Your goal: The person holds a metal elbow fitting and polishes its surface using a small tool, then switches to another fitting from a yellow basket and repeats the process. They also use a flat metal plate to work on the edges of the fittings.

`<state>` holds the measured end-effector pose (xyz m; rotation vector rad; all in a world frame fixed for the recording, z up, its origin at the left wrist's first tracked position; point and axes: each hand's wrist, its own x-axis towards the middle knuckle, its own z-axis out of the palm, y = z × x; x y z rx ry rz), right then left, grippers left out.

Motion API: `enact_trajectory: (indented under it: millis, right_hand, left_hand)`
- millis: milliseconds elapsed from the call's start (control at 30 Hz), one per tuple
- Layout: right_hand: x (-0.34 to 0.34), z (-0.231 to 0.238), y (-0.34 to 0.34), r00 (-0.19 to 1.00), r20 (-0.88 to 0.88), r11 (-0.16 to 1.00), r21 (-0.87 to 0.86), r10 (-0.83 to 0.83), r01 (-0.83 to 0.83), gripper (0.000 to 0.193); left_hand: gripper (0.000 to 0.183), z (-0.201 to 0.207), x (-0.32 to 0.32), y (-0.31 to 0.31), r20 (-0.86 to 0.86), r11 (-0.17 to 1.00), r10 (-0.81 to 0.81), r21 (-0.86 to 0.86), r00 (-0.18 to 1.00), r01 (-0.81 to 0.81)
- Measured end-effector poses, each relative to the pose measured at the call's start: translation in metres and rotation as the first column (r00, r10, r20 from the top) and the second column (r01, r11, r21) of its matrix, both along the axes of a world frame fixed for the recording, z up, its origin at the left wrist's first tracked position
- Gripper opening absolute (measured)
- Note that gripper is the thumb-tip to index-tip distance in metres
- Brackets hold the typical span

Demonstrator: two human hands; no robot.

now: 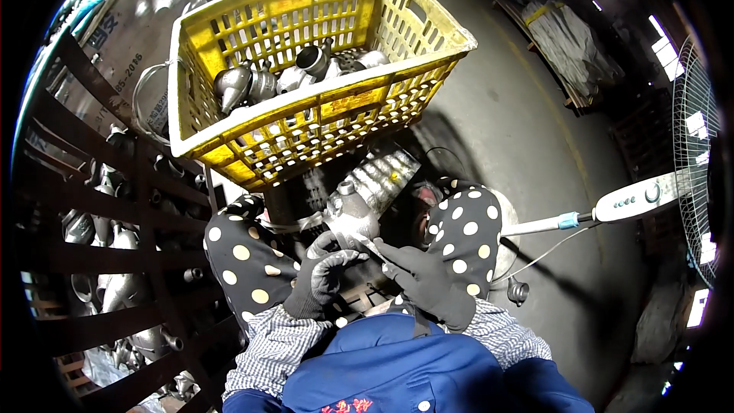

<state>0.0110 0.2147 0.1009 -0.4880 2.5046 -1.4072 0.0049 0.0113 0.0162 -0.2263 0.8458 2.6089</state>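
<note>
A grey metal casting (352, 218), rounded with a short neck on top, sits between my knees. My left hand (319, 274), in a dark grey glove, is at its near left side with the fingers curled in. What those fingertips pinch, if anything, is hidden. My right hand (430, 281), gloved alike, reaches in from the right. Its fingers lie along a thin pale strip-like tool (372, 248) that slants up toward the casting. Behind the casting is a ridged, silvery metal block (388, 176).
A yellow plastic crate (321, 111) holding several metal castings (312, 60) stands just ahead. Along the left runs a slatted rack (145, 207) with more castings behind its bars. At right are a standing fan (638, 197) and a small metal part (518, 292) on the floor.
</note>
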Motion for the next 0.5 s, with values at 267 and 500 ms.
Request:
enact_trajectory:
  millis: [267, 500]
  right_hand:
    - [-0.001, -0.019, -0.012, 0.996, -0.085, 0.998, 0.060, 0.033, -0.028, 0.043]
    - [0.002, -0.027, -0.018, 0.994, -0.097, 0.964, 0.265, 0.053, -0.026, 0.046]
  left_hand:
    - [0.039, -0.006, 0.003, -0.001, 0.028, 0.998, 0.062, -0.002, 0.998, -0.062]
    - [0.036, -0.003, 0.003, 0.000, 0.042, 0.996, 0.087, 0.004, 0.995, -0.087]
